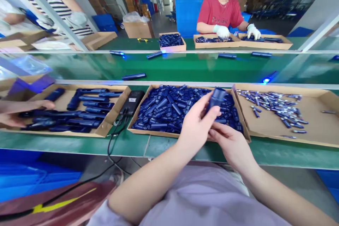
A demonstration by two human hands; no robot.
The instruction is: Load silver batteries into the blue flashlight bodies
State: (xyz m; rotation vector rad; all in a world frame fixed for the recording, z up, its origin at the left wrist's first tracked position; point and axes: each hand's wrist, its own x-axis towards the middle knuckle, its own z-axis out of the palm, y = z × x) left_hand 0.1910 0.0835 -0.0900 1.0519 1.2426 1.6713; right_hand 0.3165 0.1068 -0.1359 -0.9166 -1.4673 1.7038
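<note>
The worker's left hand (195, 120) is closed around a dark blue tube (217, 98), held tilted above the near side of the middle carton (156, 132); the right hand (234, 145) comes in at about five o'clock from the tube, its fingertips drawn together near the tube's lower end, though I cannot tell whether they pinch anything; small blue parts (166, 107) heap the carton beneath, mostly toward nine o'clock; at three o'clock another carton (317, 116) bears slim little pieces (287, 109); at nine o'clock sits a black box (131, 102) with cables, and farther out a neighbour's bare hand (39, 106) is over longer blue housings (97, 105); toward twelve, beyond the green belt (196, 72), someone in a red top (219, 12) has gloved hands at two cartons.
</note>
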